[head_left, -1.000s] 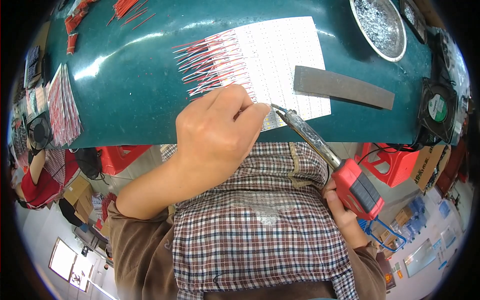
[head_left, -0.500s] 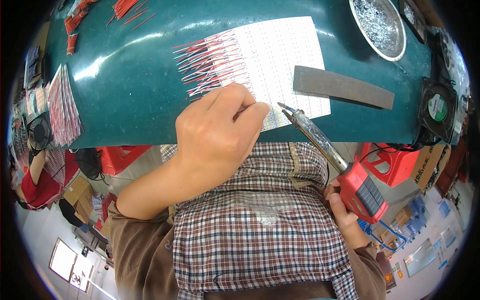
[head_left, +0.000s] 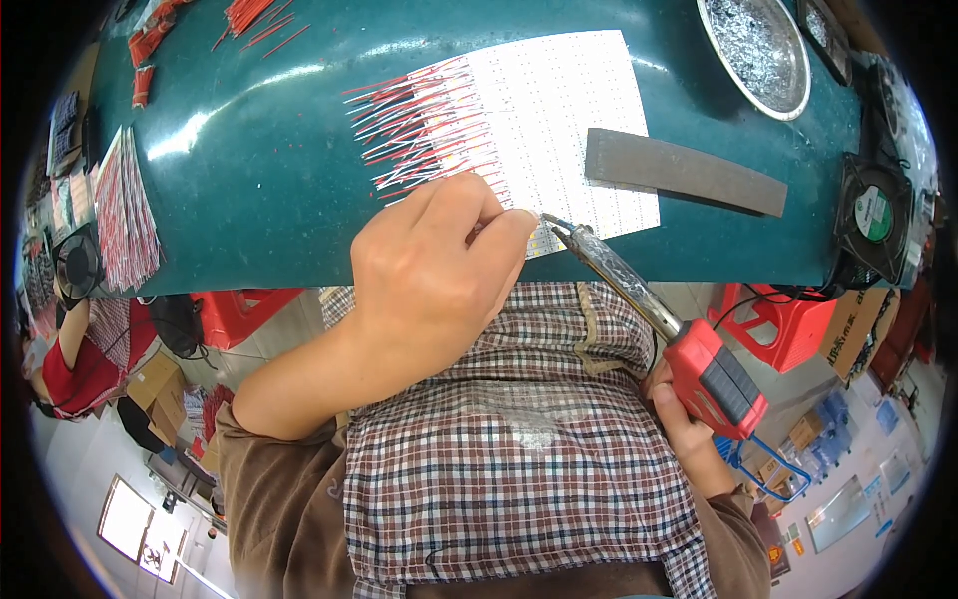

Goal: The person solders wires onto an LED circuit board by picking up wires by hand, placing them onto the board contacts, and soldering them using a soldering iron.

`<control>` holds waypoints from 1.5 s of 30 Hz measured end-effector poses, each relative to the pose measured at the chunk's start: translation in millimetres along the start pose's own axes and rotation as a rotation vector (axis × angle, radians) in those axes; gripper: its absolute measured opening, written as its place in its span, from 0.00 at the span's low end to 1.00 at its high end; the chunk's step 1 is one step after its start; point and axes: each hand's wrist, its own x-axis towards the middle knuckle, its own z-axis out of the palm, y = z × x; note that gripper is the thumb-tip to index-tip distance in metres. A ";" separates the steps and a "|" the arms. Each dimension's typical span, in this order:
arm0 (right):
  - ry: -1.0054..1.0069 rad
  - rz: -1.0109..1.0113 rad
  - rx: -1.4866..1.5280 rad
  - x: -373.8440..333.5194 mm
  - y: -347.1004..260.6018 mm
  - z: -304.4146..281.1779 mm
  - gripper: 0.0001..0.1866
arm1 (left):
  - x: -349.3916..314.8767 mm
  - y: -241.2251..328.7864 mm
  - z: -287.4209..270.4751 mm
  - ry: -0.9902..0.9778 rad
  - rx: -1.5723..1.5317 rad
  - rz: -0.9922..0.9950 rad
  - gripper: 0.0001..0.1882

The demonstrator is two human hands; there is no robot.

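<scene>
A white circuit-board panel (head_left: 559,110) with rows of small components lies on the green table. Red and white wires (head_left: 419,130) fan out from its left side. My left hand (head_left: 434,255) rests over the panel's near left corner, thumb and forefinger pinched together; what they hold is hidden beneath them. In my right hand (head_left: 682,419) is a soldering iron (head_left: 714,379) with a red and black handle. Its tip points left, just beside my left thumb over the panel's near edge. A dark grey flat bar (head_left: 689,172) lies across the panel's right side.
A metal bowl (head_left: 753,55) of silvery scraps stands at the far right, a black fan (head_left: 873,215) by the right edge. Bundled red and white wires (head_left: 128,215) lie at left, red wires (head_left: 249,15) at far left. Another person's arm (head_left: 72,334) shows beyond the left edge.
The soldering iron has shifted slightly left and nearer to me, its tip closer to my left thumb. My left hand stays almost in place.
</scene>
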 end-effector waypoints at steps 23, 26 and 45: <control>0.582 -0.631 0.253 97.8 -34.2 -28.9 0.09 | 11.6 -2.3 -8.4 -0.030 -0.023 -0.016 0.09; 0.695 -0.413 0.205 111.9 -40.8 -30.4 0.09 | 36.4 -33.1 -14.1 0.143 0.191 0.059 0.06; 0.562 -0.418 0.354 80.5 -36.5 -22.1 0.12 | 83.5 -117.1 -29.6 0.106 0.298 -0.081 0.06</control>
